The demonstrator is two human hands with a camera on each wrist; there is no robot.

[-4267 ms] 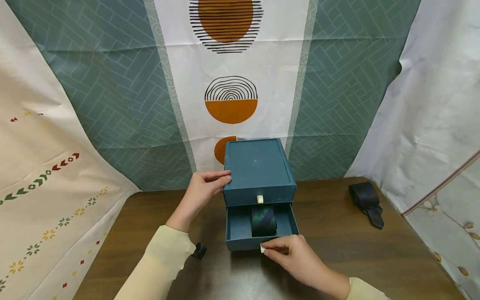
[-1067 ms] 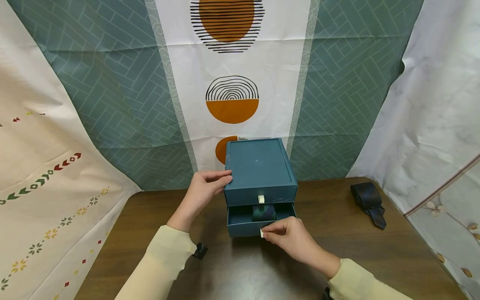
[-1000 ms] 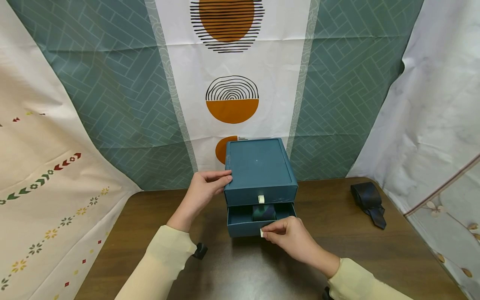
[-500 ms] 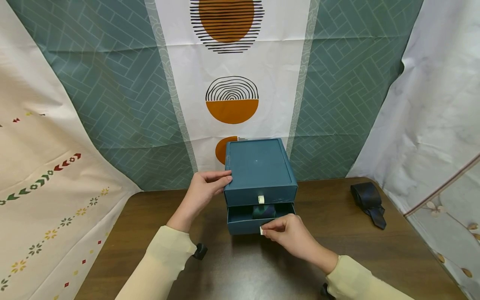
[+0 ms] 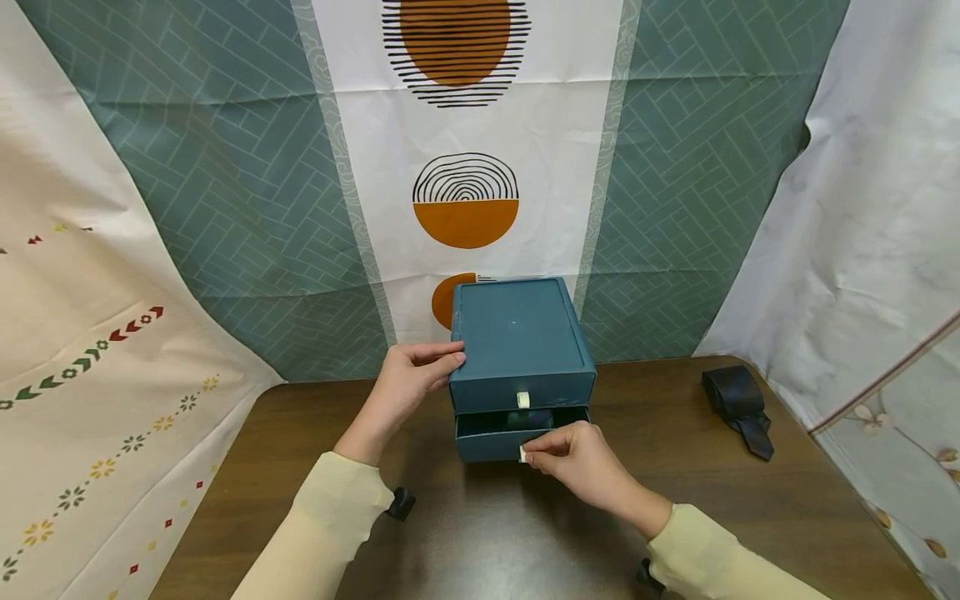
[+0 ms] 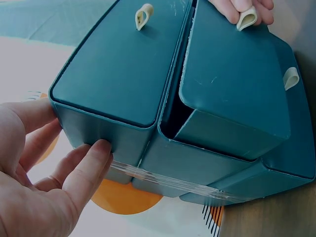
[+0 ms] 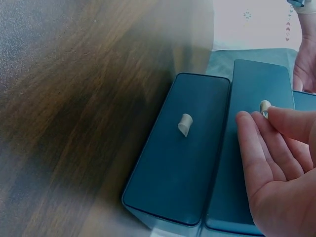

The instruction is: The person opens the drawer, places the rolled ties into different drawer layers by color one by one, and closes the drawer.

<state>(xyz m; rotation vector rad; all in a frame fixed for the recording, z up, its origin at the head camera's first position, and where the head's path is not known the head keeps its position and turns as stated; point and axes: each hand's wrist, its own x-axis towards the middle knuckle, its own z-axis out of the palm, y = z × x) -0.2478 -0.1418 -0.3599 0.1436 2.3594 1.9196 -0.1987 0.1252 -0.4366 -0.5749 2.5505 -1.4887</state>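
Observation:
A blue-green drawer unit (image 5: 517,325) stands on the wooden table by the back cloth. Its middle drawer (image 6: 237,74) sticks part way out. Inside lies a rolled dark necktie (image 5: 529,419), mostly in shadow. My right hand (image 5: 581,462) pinches that drawer's cream pull tab (image 7: 264,106) between thumb and fingers. Against the unit's upper left edge my left hand (image 5: 412,375) rests, with extended fingers touching the top and the side, as the left wrist view (image 6: 54,168) shows. The top drawer (image 6: 123,59) is closed, and so is the bottom drawer (image 7: 177,163).
A second rolled dark necktie (image 5: 738,408) lies at the table's right side, its tip pointing forward. Patterned cloths (image 5: 225,208) hang behind and along both sides. Clear tape (image 6: 168,182) runs around the unit's side.
The right hand has slid the middle drawer inward, away from me, and less of the necktie inside shows. The left hand has stayed at the unit's edge.

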